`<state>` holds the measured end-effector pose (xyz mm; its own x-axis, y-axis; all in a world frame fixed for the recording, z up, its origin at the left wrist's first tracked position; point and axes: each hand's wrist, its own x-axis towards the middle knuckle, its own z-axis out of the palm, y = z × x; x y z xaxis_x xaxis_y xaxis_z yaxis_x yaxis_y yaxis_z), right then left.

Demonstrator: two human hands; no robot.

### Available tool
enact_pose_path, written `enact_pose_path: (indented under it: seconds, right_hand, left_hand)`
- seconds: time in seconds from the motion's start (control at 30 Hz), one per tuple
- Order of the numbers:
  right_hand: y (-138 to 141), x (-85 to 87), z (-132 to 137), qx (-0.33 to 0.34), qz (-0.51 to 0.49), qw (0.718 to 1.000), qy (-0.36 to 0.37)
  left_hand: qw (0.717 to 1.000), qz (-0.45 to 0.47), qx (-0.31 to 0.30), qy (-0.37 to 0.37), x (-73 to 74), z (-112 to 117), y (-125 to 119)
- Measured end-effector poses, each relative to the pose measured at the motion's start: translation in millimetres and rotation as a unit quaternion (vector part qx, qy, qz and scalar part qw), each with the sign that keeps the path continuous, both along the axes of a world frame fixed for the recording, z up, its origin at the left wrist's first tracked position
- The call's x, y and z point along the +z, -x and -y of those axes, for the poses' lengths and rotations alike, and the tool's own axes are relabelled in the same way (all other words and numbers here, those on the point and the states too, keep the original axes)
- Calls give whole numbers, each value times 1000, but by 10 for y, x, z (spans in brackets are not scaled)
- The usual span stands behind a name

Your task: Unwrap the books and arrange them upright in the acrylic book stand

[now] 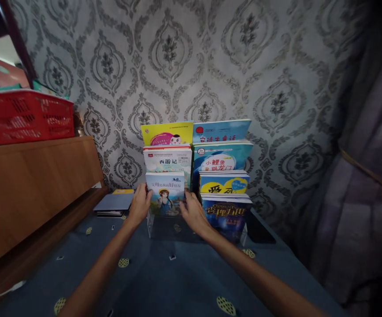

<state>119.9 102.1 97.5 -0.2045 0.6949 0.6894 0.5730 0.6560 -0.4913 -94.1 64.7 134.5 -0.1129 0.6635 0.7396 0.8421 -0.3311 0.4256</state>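
A light-blue paperback book (165,193) with a girl on its cover stands upright at the front of the left row. My left hand (140,203) grips its left edge, and my right hand (193,211) is closed on its right edge. Behind it stand a white book (167,161) and a yellow book (164,132). To the right, a second row holds a dark-blue book (225,218), a yellow-and-blue book (224,184), a teal book (224,155) and a light-blue taller one (224,130). A see-through rack (150,226) shows around the lower books.
On the left, a wooden headboard (42,176) carries a red basket (28,114). A small stack of books (113,202) lies near it on the dark patterned sheet (151,281). A black flat object (261,231) lies right of the rack. A white cable (12,288) is at lower left; a curtain (352,189) hangs right.
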Motion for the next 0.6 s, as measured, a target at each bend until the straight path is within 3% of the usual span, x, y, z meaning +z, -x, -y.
enact_pose_path:
  seconds: [0.6]
  right_hand:
    - [52, 8, -59, -3, -23, 1000, -9]
  left_hand:
    - [999, -29, 31, 20, 36, -72, -1]
